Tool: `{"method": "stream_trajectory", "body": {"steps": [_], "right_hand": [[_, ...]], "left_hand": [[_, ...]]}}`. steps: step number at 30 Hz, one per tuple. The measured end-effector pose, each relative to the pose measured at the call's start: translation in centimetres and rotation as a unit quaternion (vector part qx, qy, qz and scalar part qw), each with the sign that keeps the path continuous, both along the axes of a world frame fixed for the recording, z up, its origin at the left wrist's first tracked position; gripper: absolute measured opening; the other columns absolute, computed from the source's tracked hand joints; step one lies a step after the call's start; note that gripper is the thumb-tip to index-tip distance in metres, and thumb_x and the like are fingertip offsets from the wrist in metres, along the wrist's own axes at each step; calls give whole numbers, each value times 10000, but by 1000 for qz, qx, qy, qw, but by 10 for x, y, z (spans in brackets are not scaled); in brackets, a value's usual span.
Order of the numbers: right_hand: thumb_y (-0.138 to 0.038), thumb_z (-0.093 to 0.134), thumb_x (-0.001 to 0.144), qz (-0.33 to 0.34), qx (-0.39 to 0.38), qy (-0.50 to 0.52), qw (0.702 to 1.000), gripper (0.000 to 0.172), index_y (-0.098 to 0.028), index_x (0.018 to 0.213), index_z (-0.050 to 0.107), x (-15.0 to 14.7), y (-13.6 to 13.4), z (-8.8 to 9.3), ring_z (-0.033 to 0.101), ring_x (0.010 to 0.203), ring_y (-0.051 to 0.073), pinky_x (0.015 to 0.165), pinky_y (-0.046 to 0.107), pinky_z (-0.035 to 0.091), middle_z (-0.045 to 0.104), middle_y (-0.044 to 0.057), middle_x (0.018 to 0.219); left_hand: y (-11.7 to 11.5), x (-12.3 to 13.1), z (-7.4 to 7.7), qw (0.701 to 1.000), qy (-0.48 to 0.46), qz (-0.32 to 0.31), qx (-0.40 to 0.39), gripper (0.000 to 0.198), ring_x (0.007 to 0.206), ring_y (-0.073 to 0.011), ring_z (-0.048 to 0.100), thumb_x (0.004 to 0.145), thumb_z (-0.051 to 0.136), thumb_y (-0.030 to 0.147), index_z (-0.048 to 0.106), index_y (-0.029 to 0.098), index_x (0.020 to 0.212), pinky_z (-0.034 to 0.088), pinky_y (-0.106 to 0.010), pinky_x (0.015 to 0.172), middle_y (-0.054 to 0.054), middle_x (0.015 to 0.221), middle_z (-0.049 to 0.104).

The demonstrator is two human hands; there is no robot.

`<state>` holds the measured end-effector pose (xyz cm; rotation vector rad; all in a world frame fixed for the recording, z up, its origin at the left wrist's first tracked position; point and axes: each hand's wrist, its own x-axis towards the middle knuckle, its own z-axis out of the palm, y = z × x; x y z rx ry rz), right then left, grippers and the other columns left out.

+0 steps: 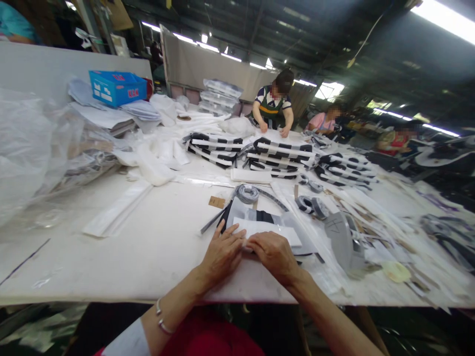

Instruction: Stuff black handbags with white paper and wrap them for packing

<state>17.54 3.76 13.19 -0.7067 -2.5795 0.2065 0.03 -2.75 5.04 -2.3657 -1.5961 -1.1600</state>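
A grey and black fabric piece lies on the table in front of me, with a flat white strip across it. My left hand rests on the left end of the strip, its fingers stretched out and spread. Beside it, my right hand has its fingers bent and pinched at the near edge of the piece. The fingertips of both hands almost meet there, and the right hand hides part of that edge. Just beyond the piece sits a coiled grey tape, next to a small brown tag.
Black-and-white striped fabric stacks stand across the table. A grey iron-shaped object, more coils and scattered strips lie to the right. A blue box and plastic bags are at left. A co-worker stands opposite.
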Motion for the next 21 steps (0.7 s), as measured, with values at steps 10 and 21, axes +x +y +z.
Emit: {"method": "stream_trajectory", "body": {"steps": [10,21], "right_hand": [[-232,674,824,-58,-231,-23,971,125,-219,708,719,-16,53,5,635,624,128,606,225,432,709,-34,663],[-225,640,866,3,-204,-11,979,150,-209,726,691,-1,43,13,622,646,124,629,227,452,699,-17,706]], "left_hand": [[17,21,4,987,-114,105,-39,31,1050,-235,635,886,617,233,639,225,905,287,-561,1128,-15,899,724],[16,6,-1,997,-67,33,-28,75,1100,-241,619,894,628,305,648,233,884,282,-560,1136,-35,1072,726]]}}
